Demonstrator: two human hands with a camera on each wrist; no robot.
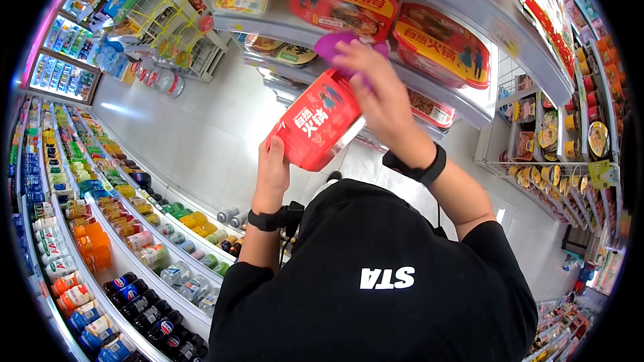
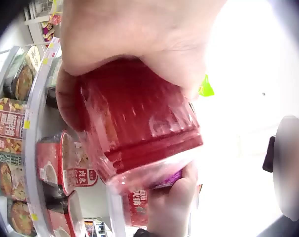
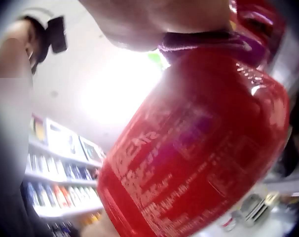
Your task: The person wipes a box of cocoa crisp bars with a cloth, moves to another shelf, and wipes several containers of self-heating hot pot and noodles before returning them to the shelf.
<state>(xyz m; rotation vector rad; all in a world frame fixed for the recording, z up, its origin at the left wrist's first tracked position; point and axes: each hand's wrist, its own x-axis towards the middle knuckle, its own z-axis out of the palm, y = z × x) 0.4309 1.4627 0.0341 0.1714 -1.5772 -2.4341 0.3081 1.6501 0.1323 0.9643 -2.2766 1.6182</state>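
Note:
A red self-heating hot pot box (image 1: 314, 124) with white lettering is held tilted in front of the shelf. My left hand (image 1: 273, 169) grips it at one end, thumb on the near side; the left wrist view shows the palm over the box's clear-wrapped red side (image 2: 139, 116). My right hand (image 1: 384, 97) holds a purple cloth (image 1: 333, 47) at the box's other end, fingers partly covered by it. In the right wrist view the cloth (image 3: 213, 47) lies between that hand and the box's rounded end.
Just behind the hands, a shelf edge (image 1: 268, 27) carries more hot pot boxes (image 1: 345, 1), with lower tiers below. Sloping drink shelves (image 1: 154, 228) run along the left. To the right stands a wire rack (image 1: 510, 162) of cup noodles. Bottled water (image 1: 161, 80) stands on the floor.

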